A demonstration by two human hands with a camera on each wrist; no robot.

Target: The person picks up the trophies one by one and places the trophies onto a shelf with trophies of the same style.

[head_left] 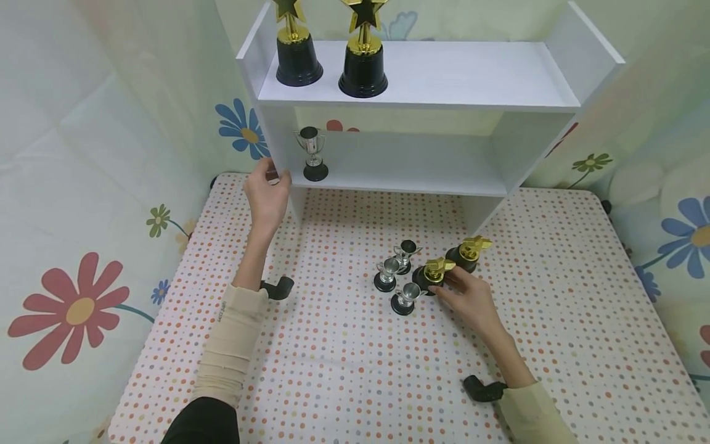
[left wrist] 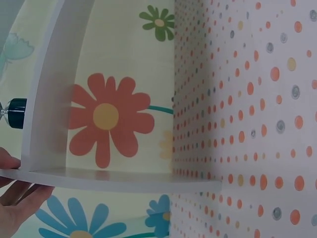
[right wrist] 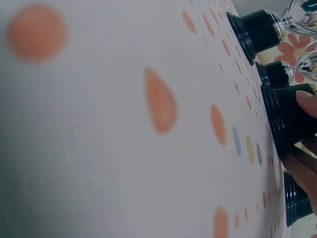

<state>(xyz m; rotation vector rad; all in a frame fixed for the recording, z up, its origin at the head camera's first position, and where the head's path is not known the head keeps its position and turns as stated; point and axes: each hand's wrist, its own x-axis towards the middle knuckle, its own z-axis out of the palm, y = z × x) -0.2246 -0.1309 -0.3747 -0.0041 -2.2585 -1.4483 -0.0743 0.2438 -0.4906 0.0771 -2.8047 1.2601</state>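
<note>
Gold-topped trophy (head_left: 426,279), black base, upright on dotted counter (head_left: 333,357); three small silver cups (head_left: 388,266) near, to its left; second gold-topped trophy (head_left: 461,259) just behind, to right. Flower-printed drapes (head_left: 61,203) around. White shelf unit (head_left: 410,163) at back: two star trophies (head_left: 363,65) on upper board, one silver cup (head_left: 314,154) at left end of lower board. Right hand (head_left: 470,301) pinches first trophy's base between thumb and fingers; left hand (head_left: 267,194), arm outstretched, grips edge of shelf unit's left side panel.
</note>
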